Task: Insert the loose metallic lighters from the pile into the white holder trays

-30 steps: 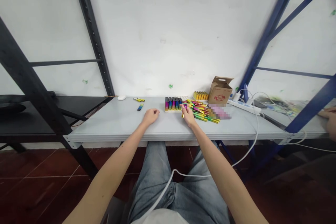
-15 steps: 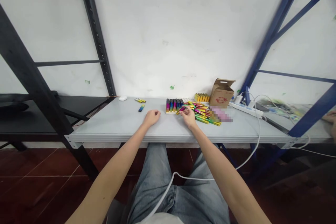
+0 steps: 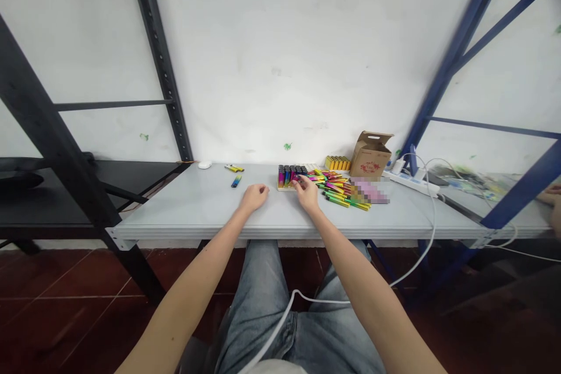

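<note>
Upright lighters in shiny purple, blue and gold with dark tops stand in rows in a low white tray. At the tray's front right, my right hand pinches a lighter, mostly hidden by the fingers. To the tray's left, my left hand rests on the table with its fingers curled and nothing visible in them. A heap of loose lighters, gold, green, pink and red, lies right of my right hand. One blue-and-yellow lighter lies beyond my left hand.
Behind the heap stand yellow lighters in a block and an open brown cardboard box. A power strip with a white cable is at the right. Yellow lighters and a white mouse sit at the back left.
My right hand has moved left from the edge of the heap to the front of the tray, carrying the lighter. My left hand has stayed in place.
</note>
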The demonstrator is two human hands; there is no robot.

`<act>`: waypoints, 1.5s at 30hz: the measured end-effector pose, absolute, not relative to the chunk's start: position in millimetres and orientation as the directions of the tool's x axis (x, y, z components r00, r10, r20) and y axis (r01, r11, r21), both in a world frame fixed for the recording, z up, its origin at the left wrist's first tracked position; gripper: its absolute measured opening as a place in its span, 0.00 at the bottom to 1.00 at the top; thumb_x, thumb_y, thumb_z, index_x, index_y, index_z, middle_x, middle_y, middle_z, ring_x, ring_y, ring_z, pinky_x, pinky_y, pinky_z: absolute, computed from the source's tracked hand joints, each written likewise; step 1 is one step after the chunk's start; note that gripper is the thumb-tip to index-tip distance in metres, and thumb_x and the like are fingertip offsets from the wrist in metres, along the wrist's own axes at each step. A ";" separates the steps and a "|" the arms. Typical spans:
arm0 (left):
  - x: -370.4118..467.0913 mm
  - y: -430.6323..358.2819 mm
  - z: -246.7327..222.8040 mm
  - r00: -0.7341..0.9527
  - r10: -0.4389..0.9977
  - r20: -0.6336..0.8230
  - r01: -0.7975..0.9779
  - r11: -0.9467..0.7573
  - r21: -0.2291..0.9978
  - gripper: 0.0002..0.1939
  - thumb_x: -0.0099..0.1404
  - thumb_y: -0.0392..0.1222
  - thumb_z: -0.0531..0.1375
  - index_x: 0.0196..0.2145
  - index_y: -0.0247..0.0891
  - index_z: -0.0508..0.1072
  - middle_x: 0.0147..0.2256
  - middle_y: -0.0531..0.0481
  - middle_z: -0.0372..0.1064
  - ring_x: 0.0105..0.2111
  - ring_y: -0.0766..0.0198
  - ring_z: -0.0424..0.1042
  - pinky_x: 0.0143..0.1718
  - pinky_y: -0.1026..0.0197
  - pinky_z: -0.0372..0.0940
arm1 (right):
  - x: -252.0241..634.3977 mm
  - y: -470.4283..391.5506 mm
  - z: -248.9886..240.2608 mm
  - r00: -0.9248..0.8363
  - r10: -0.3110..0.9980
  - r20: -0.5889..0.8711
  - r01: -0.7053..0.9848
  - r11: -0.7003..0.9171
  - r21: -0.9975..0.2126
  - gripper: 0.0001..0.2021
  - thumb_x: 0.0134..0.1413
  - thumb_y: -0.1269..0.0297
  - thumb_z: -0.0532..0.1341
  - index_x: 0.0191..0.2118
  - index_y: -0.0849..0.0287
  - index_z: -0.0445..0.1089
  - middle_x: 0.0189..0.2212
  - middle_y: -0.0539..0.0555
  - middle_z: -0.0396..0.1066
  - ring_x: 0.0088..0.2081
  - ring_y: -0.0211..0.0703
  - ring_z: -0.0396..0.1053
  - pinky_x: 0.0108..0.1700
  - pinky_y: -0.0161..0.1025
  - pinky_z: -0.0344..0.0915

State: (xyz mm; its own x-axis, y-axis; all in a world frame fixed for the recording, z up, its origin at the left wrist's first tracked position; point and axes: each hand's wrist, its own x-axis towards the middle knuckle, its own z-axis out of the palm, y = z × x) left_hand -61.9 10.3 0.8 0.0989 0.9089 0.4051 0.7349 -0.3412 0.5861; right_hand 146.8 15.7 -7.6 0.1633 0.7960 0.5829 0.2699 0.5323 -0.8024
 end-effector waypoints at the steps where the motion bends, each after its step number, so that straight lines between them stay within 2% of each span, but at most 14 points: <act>1: -61.7 9.8 1.2 0.102 0.907 0.409 0.736 -0.346 0.582 0.16 0.64 0.44 0.52 0.33 0.37 0.79 0.36 0.44 0.78 0.39 0.55 0.73 0.42 0.59 0.64 | 145.9 15.0 -7.3 0.133 0.797 0.590 0.283 0.540 -0.793 0.17 0.54 0.57 0.59 0.45 0.62 0.72 0.36 0.59 0.77 0.35 0.47 0.75 0.40 0.41 0.70; 8: -61.3 8.9 1.0 0.116 0.892 0.437 0.743 -0.370 0.558 0.16 0.64 0.44 0.52 0.30 0.37 0.78 0.34 0.44 0.78 0.37 0.56 0.73 0.41 0.60 0.63 | 142.6 18.6 -9.2 -0.029 0.807 0.590 0.481 0.529 -0.700 0.14 0.58 0.63 0.57 0.47 0.60 0.72 0.39 0.58 0.77 0.37 0.44 0.74 0.43 0.40 0.68; 11: -61.5 9.3 0.7 0.120 0.893 0.434 0.750 -0.369 0.550 0.16 0.65 0.44 0.52 0.31 0.37 0.78 0.34 0.44 0.78 0.37 0.56 0.73 0.41 0.60 0.63 | 142.6 19.9 -1.6 -0.019 0.816 0.577 0.659 0.445 -0.607 0.15 0.61 0.62 0.56 0.50 0.60 0.71 0.42 0.59 0.75 0.41 0.45 0.72 0.46 0.40 0.66; 14: -61.6 8.8 1.3 0.128 0.897 0.424 0.759 -0.364 0.540 0.16 0.65 0.44 0.52 0.31 0.37 0.78 0.35 0.44 0.78 0.38 0.56 0.73 0.41 0.60 0.63 | 140.6 19.1 13.5 -0.077 0.832 0.549 0.782 0.391 -0.485 0.13 0.63 0.62 0.55 0.47 0.60 0.72 0.46 0.60 0.72 0.45 0.46 0.70 0.47 0.39 0.64; 17: -61.7 8.0 2.1 0.130 0.899 0.419 0.767 -0.359 0.531 0.16 0.65 0.43 0.52 0.31 0.36 0.78 0.35 0.43 0.78 0.38 0.56 0.73 0.41 0.60 0.63 | 136.7 17.0 26.9 -0.125 0.856 0.501 0.831 0.366 -0.419 0.11 0.63 0.64 0.54 0.46 0.59 0.71 0.48 0.60 0.71 0.45 0.46 0.70 0.45 0.39 0.63; 21: -61.8 7.7 2.4 0.135 0.898 0.419 0.758 -0.366 0.540 0.16 0.65 0.44 0.52 0.32 0.37 0.79 0.37 0.44 0.78 0.39 0.55 0.73 0.42 0.60 0.63 | 133.6 13.2 31.1 -0.083 0.862 0.500 0.852 0.322 -0.413 0.17 0.63 0.65 0.55 0.56 0.57 0.63 0.45 0.58 0.73 0.43 0.46 0.71 0.44 0.39 0.63; 24: -62.0 7.8 2.7 0.133 0.904 0.406 0.745 -0.362 0.560 0.16 0.65 0.43 0.52 0.32 0.37 0.79 0.37 0.45 0.78 0.40 0.55 0.74 0.43 0.60 0.64 | 135.3 10.8 27.8 -0.087 0.861 0.501 0.871 0.310 -0.382 0.19 0.63 0.66 0.53 0.59 0.53 0.59 0.44 0.55 0.74 0.42 0.47 0.71 0.43 0.39 0.63; 27: -62.3 8.1 2.6 0.132 0.904 0.407 0.749 -0.360 0.556 0.16 0.65 0.43 0.51 0.32 0.37 0.79 0.37 0.44 0.78 0.40 0.55 0.73 0.43 0.59 0.64 | 138.1 9.4 24.6 -0.115 0.805 0.582 0.893 0.341 -0.295 0.19 0.62 0.67 0.53 0.58 0.53 0.63 0.51 0.58 0.70 0.48 0.49 0.68 0.48 0.42 0.63; 30: -62.5 8.3 1.6 0.132 0.905 0.405 0.752 -0.358 0.554 0.16 0.65 0.43 0.51 0.32 0.37 0.79 0.36 0.44 0.78 0.40 0.55 0.73 0.43 0.59 0.64 | 139.5 8.0 21.9 -0.131 0.713 0.689 0.924 0.340 -0.177 0.19 0.60 0.68 0.53 0.56 0.56 0.67 0.58 0.62 0.62 0.57 0.54 0.59 0.57 0.48 0.56; 33: -61.5 8.2 1.6 0.132 0.906 0.401 0.748 -0.357 0.560 0.16 0.65 0.44 0.52 0.32 0.37 0.78 0.36 0.44 0.77 0.39 0.55 0.73 0.43 0.58 0.64 | 140.1 5.6 16.5 -0.177 0.676 0.716 0.932 0.349 -0.098 0.22 0.60 0.67 0.53 0.60 0.58 0.64 0.61 0.62 0.58 0.63 0.55 0.51 0.62 0.50 0.50; 37: -61.6 7.9 6.2 -0.006 0.831 0.556 0.772 -0.350 0.531 0.15 0.66 0.41 0.50 0.35 0.37 0.77 0.40 0.43 0.75 0.44 0.55 0.71 0.51 0.56 0.62 | 143.7 1.1 5.8 -0.180 0.661 0.728 0.915 0.384 -0.123 0.27 0.60 0.66 0.53 0.64 0.68 0.55 0.63 0.66 0.55 0.63 0.54 0.50 0.63 0.47 0.48; 40: -68.1 8.4 9.3 -0.199 0.733 0.651 0.814 -0.246 0.526 0.15 0.67 0.39 0.49 0.41 0.36 0.75 0.46 0.39 0.71 0.52 0.52 0.66 0.56 0.52 0.58 | 149.1 -3.7 1.0 -0.120 0.691 0.713 0.912 0.360 -0.195 0.21 0.60 0.68 0.52 0.56 0.69 0.63 0.56 0.67 0.64 0.58 0.53 0.57 0.60 0.46 0.52; 43: -78.5 9.9 7.7 -0.294 0.742 0.602 0.859 -0.071 0.507 0.19 0.64 0.39 0.53 0.51 0.34 0.70 0.58 0.34 0.62 0.60 0.44 0.57 0.58 0.45 0.55 | 154.8 -8.6 0.1 -0.084 0.796 0.599 0.904 0.314 -0.291 0.13 0.59 0.69 0.51 0.44 0.62 0.70 0.42 0.61 0.72 0.47 0.50 0.64 0.51 0.43 0.59; 45: -84.1 11.0 4.8 -0.308 0.809 0.501 0.888 0.056 0.457 0.24 0.62 0.42 0.56 0.55 0.33 0.68 0.63 0.32 0.54 0.63 0.37 0.51 0.58 0.38 0.52 | 157.4 -10.9 0.5 -0.050 0.862 0.505 0.897 0.261 -0.356 0.11 0.59 0.68 0.52 0.41 0.60 0.71 0.38 0.58 0.73 0.44 0.49 0.66 0.45 0.40 0.60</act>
